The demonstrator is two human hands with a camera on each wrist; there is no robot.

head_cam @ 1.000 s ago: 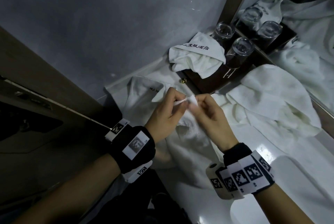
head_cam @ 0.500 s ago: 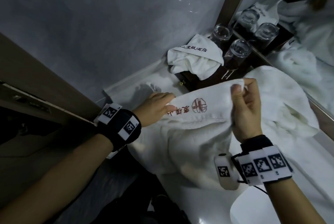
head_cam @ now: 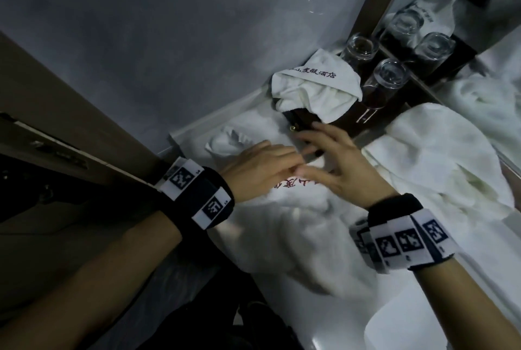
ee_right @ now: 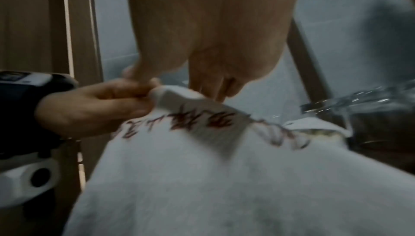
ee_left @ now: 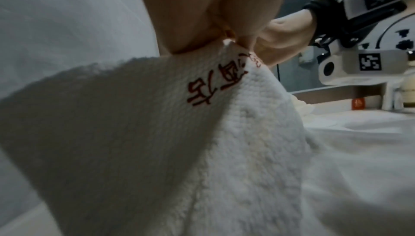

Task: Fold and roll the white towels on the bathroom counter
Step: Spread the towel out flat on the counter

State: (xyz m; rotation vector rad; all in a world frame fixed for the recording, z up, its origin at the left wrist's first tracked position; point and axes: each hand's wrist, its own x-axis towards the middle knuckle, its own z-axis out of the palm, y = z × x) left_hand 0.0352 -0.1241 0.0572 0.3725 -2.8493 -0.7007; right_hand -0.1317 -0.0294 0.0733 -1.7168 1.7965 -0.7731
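Observation:
A white towel point(head_cam: 296, 222) with red embroidered characters lies bunched on the white counter point(head_cam: 310, 307) and hangs over its front edge. My left hand point(head_cam: 262, 169) pinches the towel's embroidered corner; the left wrist view shows that corner point(ee_left: 226, 44) squeezed between thumb and fingers. My right hand point(head_cam: 335, 163) hovers right beside it with straight, spread fingers, thumb touching the left fingers. In the right wrist view the right fingers point(ee_right: 220, 87) point down at the towel's top edge point(ee_right: 202, 101), and the left hand point(ee_right: 96, 105) holds the corner.
A second white towel point(head_cam: 315, 87) with black lettering sits crumpled on a dark tray point(head_cam: 346, 121) beside upturned glasses point(head_cam: 389, 76). A large white towel point(head_cam: 439, 157) is heaped at the right by the mirror. A small crumpled cloth point(head_cam: 234, 138) lies near the grey wall.
Half a second ago my hands held the embroidered edge stretched wide apart. Now they have come together low over the counter, and the right hand has let go with fingers spread.

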